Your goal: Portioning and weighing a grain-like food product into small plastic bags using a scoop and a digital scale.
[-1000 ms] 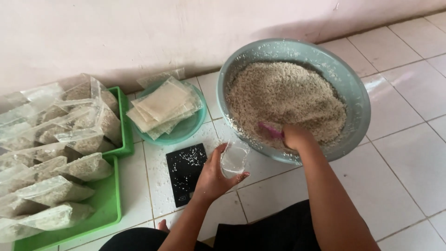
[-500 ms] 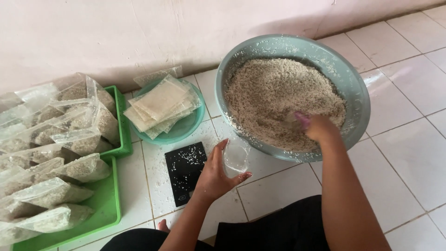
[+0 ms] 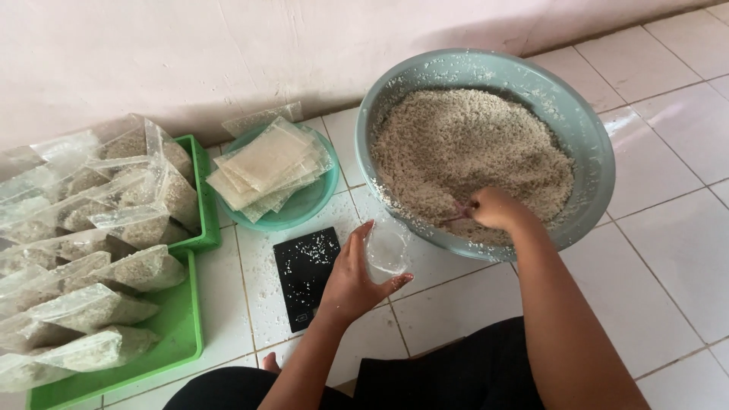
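My left hand (image 3: 354,279) holds a clear plastic bag (image 3: 387,249) open, just in front of the big grey-green basin (image 3: 591,129). The basin is heaped with pale grain (image 3: 471,144). My right hand (image 3: 493,209) is dug into the grain at the basin's near side, closed around a pink scoop handle (image 3: 458,216) that is mostly buried. A black flat scale (image 3: 306,273) dusted with grains lies on the floor left of my left hand.
A teal plate (image 3: 304,205) carries a stack of flat clear bags (image 3: 266,163). Two green trays (image 3: 178,342) at the left hold several filled bags of grain (image 3: 91,304). A pink wall runs along the back; white tiles lie to the right.
My right hand shifted inside the grain, first to the right, then back to the basin's near side. My left hand kept the bag by the rim. The view drifted a little.
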